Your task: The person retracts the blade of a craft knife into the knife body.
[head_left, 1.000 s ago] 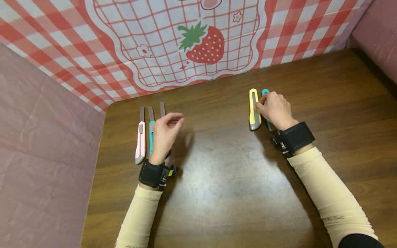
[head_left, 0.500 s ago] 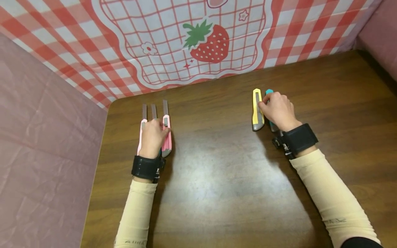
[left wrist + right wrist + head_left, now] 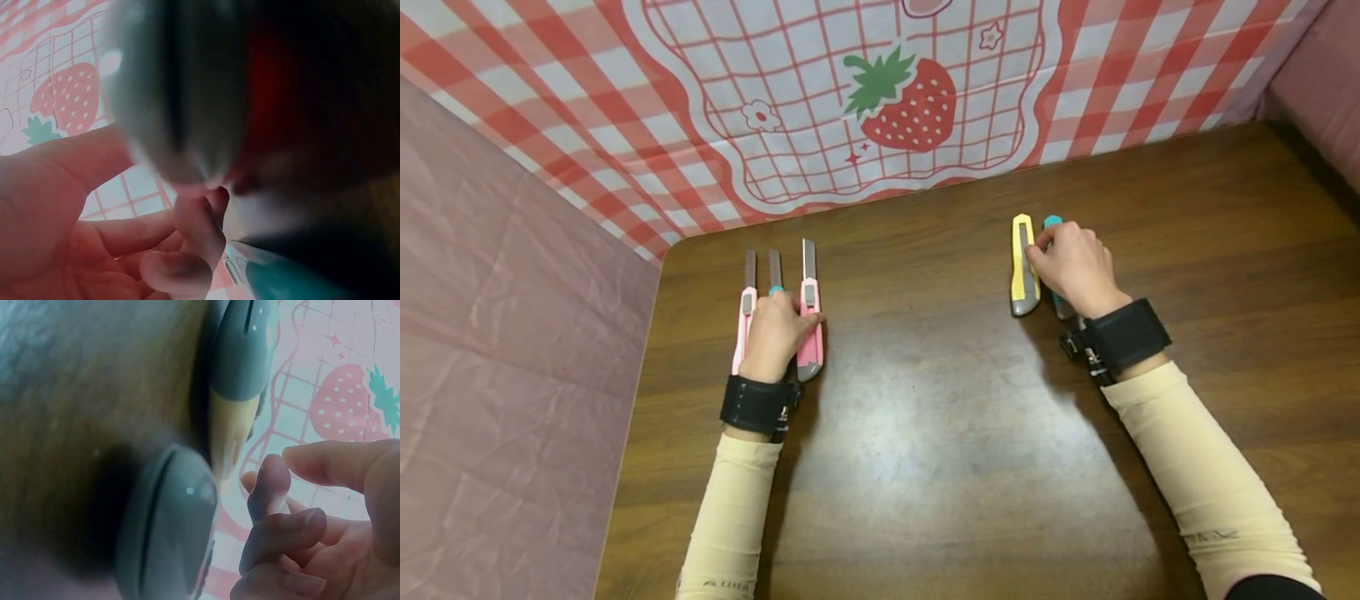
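Observation:
On the left, my left hand [image 3: 772, 333] pinches a pink utility knife [image 3: 809, 354] between thumb and fingers, its blade extended. The left wrist view has the knife's grey butt end [image 3: 181, 94] close up, with fingers [image 3: 197, 231] around it. Beneath that hand lies a teal utility knife [image 3: 776, 267], mostly hidden but for its extended blade. A pale pink utility knife [image 3: 746, 310] with blade out is just left of it. My right hand [image 3: 1075, 271] hovers over another teal utility knife [image 3: 1052, 221], fingers loosely curled and holding nothing. Beside it lies a yellow utility knife [image 3: 1021, 287], blade retracted.
All the knives are at the back of a brown wooden table [image 3: 910, 400]. A red checked cloth [image 3: 1097, 75] with a strawberry print hangs behind it. Pinkish fabric [image 3: 512, 350] borders the left side, and more drapes at the far right.
My left hand has lowered over the left-hand knives, taken hold of the pink utility knife and shifted it slightly right. My right hand has stayed in place; the head view has turned a little.

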`<state>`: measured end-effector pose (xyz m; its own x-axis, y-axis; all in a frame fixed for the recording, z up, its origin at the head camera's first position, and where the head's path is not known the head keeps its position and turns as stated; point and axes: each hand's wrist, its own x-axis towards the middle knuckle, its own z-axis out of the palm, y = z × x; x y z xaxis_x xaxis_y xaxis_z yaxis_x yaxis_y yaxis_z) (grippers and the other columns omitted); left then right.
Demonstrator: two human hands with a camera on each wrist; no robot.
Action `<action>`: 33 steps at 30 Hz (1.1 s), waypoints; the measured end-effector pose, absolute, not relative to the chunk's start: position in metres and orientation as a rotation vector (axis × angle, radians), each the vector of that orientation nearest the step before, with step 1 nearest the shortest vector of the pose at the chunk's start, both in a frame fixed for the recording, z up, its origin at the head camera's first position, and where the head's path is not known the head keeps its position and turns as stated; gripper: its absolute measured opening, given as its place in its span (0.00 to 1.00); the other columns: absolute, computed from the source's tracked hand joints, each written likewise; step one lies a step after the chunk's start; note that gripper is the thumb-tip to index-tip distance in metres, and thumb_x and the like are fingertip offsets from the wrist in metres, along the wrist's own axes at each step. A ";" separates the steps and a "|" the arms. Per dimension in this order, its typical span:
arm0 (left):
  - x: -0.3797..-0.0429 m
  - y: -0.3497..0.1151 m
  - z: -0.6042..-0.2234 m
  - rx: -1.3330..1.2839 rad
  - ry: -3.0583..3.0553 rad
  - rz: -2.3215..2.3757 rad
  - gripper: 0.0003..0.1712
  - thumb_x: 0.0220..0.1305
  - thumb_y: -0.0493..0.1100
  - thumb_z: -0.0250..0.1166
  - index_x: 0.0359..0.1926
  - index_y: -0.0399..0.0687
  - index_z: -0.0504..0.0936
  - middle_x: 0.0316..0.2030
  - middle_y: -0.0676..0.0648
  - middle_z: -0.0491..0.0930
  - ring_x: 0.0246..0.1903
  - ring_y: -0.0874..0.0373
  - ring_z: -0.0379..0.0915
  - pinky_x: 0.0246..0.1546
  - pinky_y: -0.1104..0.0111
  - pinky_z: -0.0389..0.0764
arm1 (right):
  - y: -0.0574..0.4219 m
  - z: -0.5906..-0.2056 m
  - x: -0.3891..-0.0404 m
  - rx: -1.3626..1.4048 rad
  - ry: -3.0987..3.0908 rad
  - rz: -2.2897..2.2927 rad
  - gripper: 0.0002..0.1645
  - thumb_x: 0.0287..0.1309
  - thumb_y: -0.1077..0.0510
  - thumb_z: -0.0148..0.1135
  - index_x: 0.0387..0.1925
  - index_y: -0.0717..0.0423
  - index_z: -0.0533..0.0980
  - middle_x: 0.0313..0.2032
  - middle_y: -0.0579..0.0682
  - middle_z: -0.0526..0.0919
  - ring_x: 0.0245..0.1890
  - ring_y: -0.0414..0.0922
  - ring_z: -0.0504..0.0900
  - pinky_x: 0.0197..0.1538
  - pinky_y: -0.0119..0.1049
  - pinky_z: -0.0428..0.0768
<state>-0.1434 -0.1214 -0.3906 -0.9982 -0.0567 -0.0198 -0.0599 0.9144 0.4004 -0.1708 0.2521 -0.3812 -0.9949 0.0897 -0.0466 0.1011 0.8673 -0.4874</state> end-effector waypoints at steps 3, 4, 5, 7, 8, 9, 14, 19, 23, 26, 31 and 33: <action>-0.143 -0.120 -0.390 -0.081 3.050 0.654 0.19 0.46 0.48 0.69 0.10 0.43 0.76 0.11 0.48 0.73 0.16 0.55 0.70 0.10 0.72 0.66 | 0.252 -0.380 -0.170 0.153 3.020 -0.791 0.19 0.59 0.48 0.51 0.39 0.56 0.81 0.40 0.64 0.81 0.38 0.63 0.78 0.29 0.53 0.74; -0.143 -0.120 -0.390 -0.078 3.045 0.659 0.19 0.47 0.49 0.70 0.09 0.44 0.76 0.12 0.48 0.73 0.16 0.56 0.70 0.10 0.72 0.67 | 0.252 -0.379 -0.170 0.152 3.021 -0.791 0.19 0.59 0.48 0.51 0.39 0.56 0.81 0.41 0.64 0.81 0.39 0.63 0.78 0.29 0.54 0.74; -0.143 -0.120 -0.390 -0.077 3.043 0.671 0.19 0.46 0.49 0.70 0.10 0.44 0.77 0.12 0.48 0.74 0.17 0.56 0.70 0.10 0.72 0.67 | 0.252 -0.379 -0.170 0.152 3.022 -0.789 0.19 0.59 0.48 0.51 0.39 0.56 0.81 0.40 0.64 0.81 0.39 0.63 0.78 0.30 0.54 0.74; -0.143 -0.119 -0.391 -0.061 3.039 0.691 0.16 0.47 0.48 0.70 0.13 0.44 0.80 0.15 0.48 0.77 0.18 0.56 0.71 0.12 0.72 0.67 | 0.252 -0.379 -0.170 0.152 3.023 -0.788 0.19 0.59 0.48 0.50 0.39 0.56 0.81 0.40 0.63 0.81 0.39 0.63 0.78 0.30 0.54 0.74; -0.143 -0.119 -0.391 -0.051 3.038 0.695 0.14 0.47 0.48 0.70 0.14 0.44 0.81 0.16 0.47 0.79 0.19 0.56 0.72 0.13 0.72 0.68 | 0.252 -0.379 -0.170 0.150 3.022 -0.789 0.19 0.59 0.48 0.50 0.39 0.56 0.80 0.40 0.63 0.81 0.39 0.62 0.78 0.30 0.53 0.75; -0.143 -0.118 -0.391 -0.045 3.035 0.705 0.13 0.47 0.47 0.70 0.16 0.44 0.83 0.17 0.47 0.80 0.20 0.55 0.72 0.14 0.72 0.68 | 0.252 -0.380 -0.169 0.150 3.023 -0.791 0.19 0.59 0.48 0.50 0.38 0.56 0.80 0.40 0.63 0.81 0.39 0.62 0.78 0.30 0.53 0.75; -0.143 -0.115 -0.391 -0.016 3.029 0.745 0.11 0.49 0.47 0.69 0.23 0.43 0.84 0.21 0.45 0.83 0.22 0.55 0.75 0.17 0.73 0.69 | 0.251 -0.379 -0.169 0.142 3.032 -0.797 0.19 0.58 0.49 0.51 0.38 0.56 0.81 0.39 0.62 0.82 0.39 0.62 0.78 0.31 0.53 0.75; -0.141 -0.107 -0.385 0.084 2.980 0.979 0.12 0.53 0.45 0.68 0.31 0.40 0.81 0.24 0.43 0.85 0.20 0.60 0.75 0.17 0.75 0.71 | 0.246 -0.372 -0.165 0.108 3.040 -0.824 0.18 0.59 0.50 0.50 0.38 0.57 0.80 0.38 0.60 0.81 0.38 0.59 0.78 0.32 0.54 0.75; -0.139 -0.095 -0.381 0.152 2.833 1.218 0.11 0.54 0.42 0.66 0.36 0.40 0.80 0.26 0.43 0.85 0.22 0.63 0.74 0.21 0.76 0.74 | 0.238 -0.367 -0.160 0.038 3.050 -0.889 0.17 0.58 0.51 0.50 0.38 0.59 0.79 0.34 0.58 0.81 0.35 0.56 0.78 0.30 0.48 0.74; -0.135 -0.084 -0.375 0.150 2.709 1.347 0.12 0.54 0.40 0.66 0.39 0.40 0.80 0.30 0.42 0.85 0.27 0.61 0.78 0.27 0.76 0.79 | 0.230 -0.366 -0.157 -0.086 3.036 -0.986 0.16 0.59 0.53 0.52 0.37 0.60 0.79 0.29 0.56 0.81 0.28 0.51 0.77 0.28 0.38 0.72; -0.129 -0.067 -0.376 0.150 2.473 1.620 0.13 0.54 0.37 0.66 0.43 0.41 0.79 0.35 0.39 0.84 0.31 0.60 0.80 0.32 0.72 0.84 | 0.209 -0.365 -0.149 -0.299 2.834 -1.213 0.13 0.61 0.54 0.54 0.39 0.60 0.78 0.28 0.57 0.82 0.22 0.46 0.77 0.27 0.34 0.76; -0.127 -0.061 -0.382 0.160 2.398 1.711 0.14 0.54 0.38 0.66 0.43 0.42 0.79 0.36 0.40 0.83 0.31 0.61 0.80 0.34 0.71 0.84 | 0.201 -0.364 -0.145 -0.331 2.686 -1.321 0.14 0.62 0.54 0.55 0.42 0.59 0.77 0.30 0.59 0.82 0.23 0.47 0.79 0.26 0.37 0.80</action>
<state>-0.1268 -0.0610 -0.3818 -0.9759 0.1975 -0.0925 -0.0233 0.3272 0.9447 -0.1448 0.2006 -0.3641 -0.9675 -0.2520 -0.0194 -0.1385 0.5926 -0.7935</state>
